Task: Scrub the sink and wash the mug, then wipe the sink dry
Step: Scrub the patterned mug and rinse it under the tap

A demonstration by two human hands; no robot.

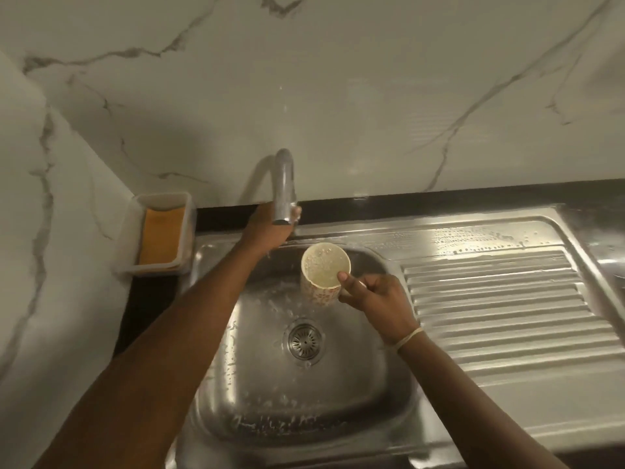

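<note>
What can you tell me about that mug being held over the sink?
The mug is a tall, cream-coloured cup with small reddish speckles on its outside. It stands roughly upright above the steel sink, mouth up, with bubbly water inside. The right hand grips its side, thumb hooked over the rim. No handle shows from here.

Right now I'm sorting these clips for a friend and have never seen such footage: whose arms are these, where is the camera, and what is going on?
There is no machine: the camera sits on a person's head, looking down at their own arms. The right hand holds a mug upright over the steel sink, thumb on its rim. The left hand reaches behind the tap; what its fingers do is hidden. Right of the basin is a ribbed draining board. On the left stands a plastic tub with something orange inside.
</note>
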